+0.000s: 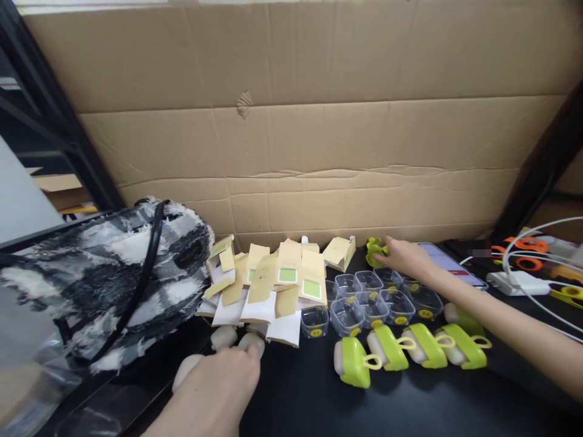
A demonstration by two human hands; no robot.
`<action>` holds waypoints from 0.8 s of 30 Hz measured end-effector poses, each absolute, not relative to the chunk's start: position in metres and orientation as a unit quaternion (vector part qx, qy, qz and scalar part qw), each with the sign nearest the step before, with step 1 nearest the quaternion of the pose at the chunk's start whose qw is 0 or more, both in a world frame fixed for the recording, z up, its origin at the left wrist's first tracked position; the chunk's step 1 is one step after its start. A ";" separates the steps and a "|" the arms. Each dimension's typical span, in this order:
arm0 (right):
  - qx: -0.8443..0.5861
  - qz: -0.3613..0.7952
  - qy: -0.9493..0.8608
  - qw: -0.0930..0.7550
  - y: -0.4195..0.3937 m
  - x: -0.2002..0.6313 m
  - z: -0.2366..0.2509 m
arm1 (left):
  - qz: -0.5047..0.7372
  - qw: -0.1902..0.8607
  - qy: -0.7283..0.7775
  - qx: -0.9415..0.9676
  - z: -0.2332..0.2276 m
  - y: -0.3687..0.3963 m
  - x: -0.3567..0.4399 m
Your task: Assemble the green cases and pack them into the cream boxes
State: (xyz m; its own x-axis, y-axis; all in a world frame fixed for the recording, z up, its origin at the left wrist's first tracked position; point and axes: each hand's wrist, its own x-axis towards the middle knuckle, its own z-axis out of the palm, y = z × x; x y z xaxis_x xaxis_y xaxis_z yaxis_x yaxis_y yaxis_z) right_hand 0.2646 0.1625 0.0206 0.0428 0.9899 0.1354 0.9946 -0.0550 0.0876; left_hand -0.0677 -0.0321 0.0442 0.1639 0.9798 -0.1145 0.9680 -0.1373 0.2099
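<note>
Clock positions are centred on the clear plastic cups with yellow round labels; 12 points toward the brown cardboard panel.

The yellow-green scalloped plastic piece is at 12. The right hand pinches its right edge. Expect it to be light and fairly stiff; hold by the rim. The off-white rounded block is at 8. The left hand touches it; whether the fingers have closed is not visible. Expect a smooth, possibly slippery surface; grip opposite sides.

Edge limits: tan-and-white paper cartons at 9; lime-green looped holders at 5. Route low movements along the black tabletop toward 7.
</note>
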 end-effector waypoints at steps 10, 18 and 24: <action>-0.690 0.006 -0.718 0.091 0.169 0.261 0.011 | -0.032 0.177 0.456 0.872 0.075 -0.023 -0.056; -0.608 0.109 -0.707 0.345 0.159 0.260 0.025 | 0.211 0.565 0.252 0.757 0.068 -0.014 -0.030; -0.516 0.244 -0.663 0.484 0.099 0.247 0.044 | 0.332 0.795 0.196 0.468 0.004 -0.008 -0.002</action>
